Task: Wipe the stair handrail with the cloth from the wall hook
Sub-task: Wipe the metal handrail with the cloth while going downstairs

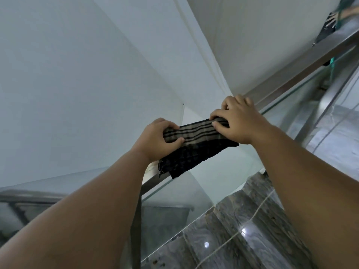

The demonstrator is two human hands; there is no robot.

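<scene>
A dark checked cloth point(196, 150) with tan stripes lies draped over the steel stair handrail point(303, 66), which rises from lower left to upper right. My left hand point(159, 138) grips the cloth's left end on the rail. At the cloth's right end my right hand point(237, 121) presses down, fingers curled over the rail. The rail under the cloth and hands is hidden; a loose dark flap hangs below it.
Glass panels point(194, 195) hang below the rail. Polished grey marble steps point(242, 220) descend at lower right. White walls point(87, 74) fill the left and top. A steel post point(328, 100) stands at right, and a second cloth and hand show reflected at the upper right corner.
</scene>
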